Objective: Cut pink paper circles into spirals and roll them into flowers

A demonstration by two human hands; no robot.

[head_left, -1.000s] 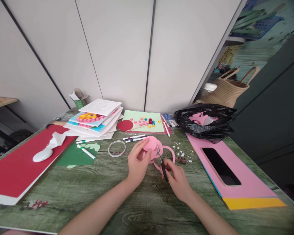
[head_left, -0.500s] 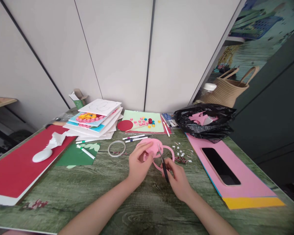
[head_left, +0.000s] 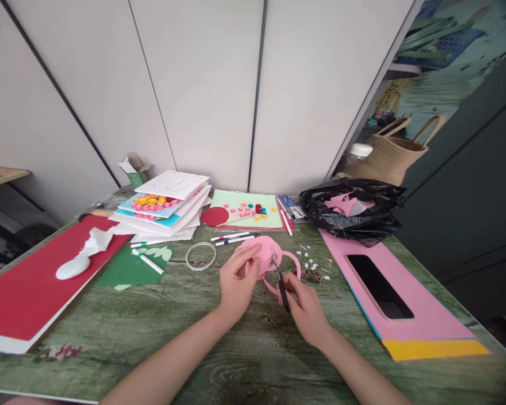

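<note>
Head view, looking down on green worktop (head_left: pixel 236 360). Holding pink paper disc (head_left: pixel 261 254) just above it in left hand (head_left: pixel 236 282), grip pinched shut on near edge. Working scissors (head_left: pixel 278 274) with right hand (head_left: pixel 306 310), grip closed round handles, blades in paper. Disc turned slightly since a second ago, cut strip (head_left: pixel 294 263) trailing right: cutting likely advancing.
</note>
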